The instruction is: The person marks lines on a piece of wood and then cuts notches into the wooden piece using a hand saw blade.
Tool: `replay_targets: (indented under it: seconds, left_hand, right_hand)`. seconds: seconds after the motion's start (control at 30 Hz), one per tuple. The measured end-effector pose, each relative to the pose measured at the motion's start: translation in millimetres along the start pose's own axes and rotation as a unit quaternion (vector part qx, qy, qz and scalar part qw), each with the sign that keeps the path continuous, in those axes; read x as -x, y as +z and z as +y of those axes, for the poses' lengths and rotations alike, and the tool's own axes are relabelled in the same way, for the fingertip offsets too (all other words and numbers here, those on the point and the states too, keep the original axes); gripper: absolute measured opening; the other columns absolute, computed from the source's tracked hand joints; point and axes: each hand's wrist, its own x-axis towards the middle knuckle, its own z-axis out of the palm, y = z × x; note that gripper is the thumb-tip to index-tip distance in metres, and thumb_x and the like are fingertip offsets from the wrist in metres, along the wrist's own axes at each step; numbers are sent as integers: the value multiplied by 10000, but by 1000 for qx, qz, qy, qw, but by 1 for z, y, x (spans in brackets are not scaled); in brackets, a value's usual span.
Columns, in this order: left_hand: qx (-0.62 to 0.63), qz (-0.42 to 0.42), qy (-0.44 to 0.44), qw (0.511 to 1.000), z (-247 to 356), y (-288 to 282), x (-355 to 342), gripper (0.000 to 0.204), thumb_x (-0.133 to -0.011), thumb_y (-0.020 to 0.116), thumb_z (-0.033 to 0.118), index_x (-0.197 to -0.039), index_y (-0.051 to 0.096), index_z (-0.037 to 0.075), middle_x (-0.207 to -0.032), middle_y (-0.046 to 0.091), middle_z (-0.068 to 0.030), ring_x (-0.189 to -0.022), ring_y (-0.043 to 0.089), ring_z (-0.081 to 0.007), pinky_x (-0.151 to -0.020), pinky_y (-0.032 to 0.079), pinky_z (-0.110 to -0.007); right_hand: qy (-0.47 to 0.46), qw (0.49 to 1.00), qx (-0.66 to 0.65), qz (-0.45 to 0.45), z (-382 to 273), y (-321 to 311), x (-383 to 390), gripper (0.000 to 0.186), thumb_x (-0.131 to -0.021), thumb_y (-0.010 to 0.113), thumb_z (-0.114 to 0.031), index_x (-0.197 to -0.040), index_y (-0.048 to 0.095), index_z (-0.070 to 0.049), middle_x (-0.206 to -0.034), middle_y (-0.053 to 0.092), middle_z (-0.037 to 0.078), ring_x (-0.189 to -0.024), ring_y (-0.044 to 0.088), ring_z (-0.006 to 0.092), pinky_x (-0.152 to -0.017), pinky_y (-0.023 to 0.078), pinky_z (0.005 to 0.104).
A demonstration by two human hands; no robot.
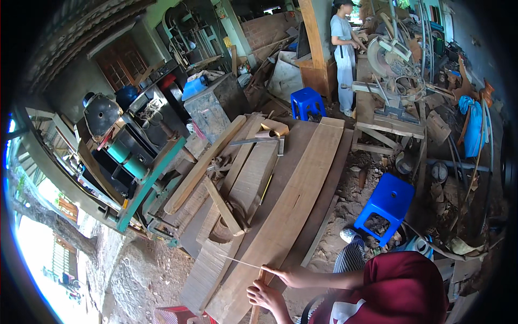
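A long, wide wooden board (280, 208) runs along the bench in front of me. At its near end sits what looks like a try square, with a narrow wooden stock (258, 302) and a thin pale blade (237, 261) reaching across the board. My right hand (294, 276) is closed at the corner of the square, its forefinger stretched along to the blade's end. Just below, my left hand (264, 296) has bent fingers around the stock. Beside the board lies a second plank with a rounded hollow (221, 233), a short wood block (224, 208) resting across it.
Farther up the bench are a long squared timber (208, 162), a yellow pencil-like stick (266, 188) and a hand-plane-like wooden tool (274, 128). Blue stools (386, 205) stand right and behind. A co-worker (344, 54) stands near a circular saw (384, 56). Green-framed machinery (154, 181) borders the left.
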Motion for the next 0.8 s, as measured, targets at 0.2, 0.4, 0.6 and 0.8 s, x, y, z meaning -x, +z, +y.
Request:
replay_targets:
  seconds: [0.2, 0.4, 0.6, 0.8]
  left_hand:
    - [22, -21, 34, 999, 0, -2, 1, 136, -813, 427, 206, -816, 445, 71, -820, 425, -127, -796, 434, -282, -684, 347, -410]
    - [17, -19, 16, 1000, -7, -9, 3, 171, -832, 404, 225, -802, 440, 61, -808, 436, -135, -782, 441, -298, -686, 350, -417]
    - [74, -40, 9, 996, -1, 1, -1, 101, -771, 457, 154, -837, 479, 80, -836, 441, -123, -821, 431, -303, -717, 321, -429]
    - [78, -2, 27, 997, -1, -8, 3, 163, -692, 498, 118, -852, 478, 92, -822, 432, -115, -785, 424, -281, -708, 320, -409]
  right_hand:
    - [24, 996, -76, -30, -6, -32, 7, 539, -825, 411, -104, -1324, 225, -190, -401, 432, 72, -277, 385, 149, -267, 292, 320]
    - [29, 993, -84, -77, -11, -28, 6, 532, -839, 394, -100, -1328, 210, -201, -474, 485, 69, -306, 388, 134, -287, 306, 305]
    - [226, 791, -518, -234, 23, -20, -3, 470, -905, 279, -174, -1334, 131, -298, -552, 347, -11, -404, 290, 29, -342, 306, 184]
    - [333, 640, -622, -304, -4, -74, -5, 500, -889, 324, -228, -1331, 107, -315, -633, 346, -17, -440, 313, 49, -374, 298, 167]
